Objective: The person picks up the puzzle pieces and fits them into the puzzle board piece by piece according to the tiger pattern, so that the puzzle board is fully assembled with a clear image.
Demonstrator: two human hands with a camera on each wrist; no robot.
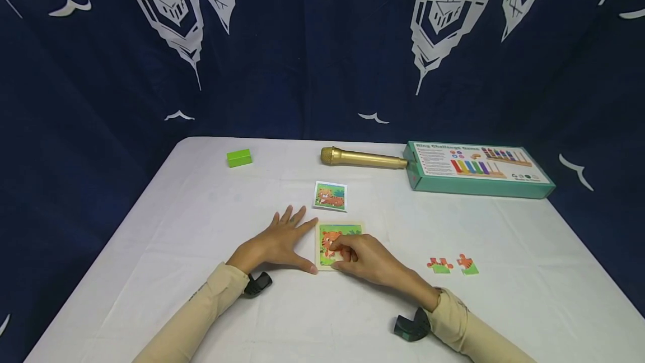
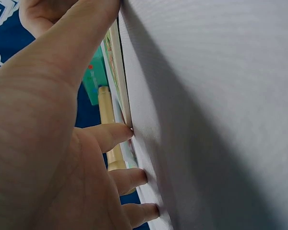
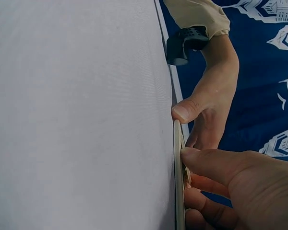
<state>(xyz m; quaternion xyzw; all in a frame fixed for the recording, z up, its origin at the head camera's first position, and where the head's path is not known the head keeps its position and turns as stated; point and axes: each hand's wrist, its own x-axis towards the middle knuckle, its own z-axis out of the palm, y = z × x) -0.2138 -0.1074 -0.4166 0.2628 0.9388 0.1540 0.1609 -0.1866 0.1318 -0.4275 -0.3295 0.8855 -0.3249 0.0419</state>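
A square wooden jigsaw board [image 1: 317,245] with a tiger picture lies on the white table in the head view. My left hand [image 1: 279,242] is spread flat beside it, thumb and index fingertips at its left edge and the other fingertips on the cloth. Over the board, my right hand [image 1: 370,259] pinches a thin puzzle piece [image 3: 186,175] between thumb and fingers, tilted against the board in the right wrist view. Those fingers hide part of the picture. To the right lie two loose puzzle pieces, a red-and-green one [image 1: 440,265] and a striped one [image 1: 468,264].
Just behind the board is a small tiger picture card [image 1: 330,196]. Farther back stand a green block [image 1: 239,158], a gold microphone [image 1: 363,158] and a teal game box [image 1: 481,170] at the right. A dark blue patterned curtain [image 1: 302,71] hangs behind the table.
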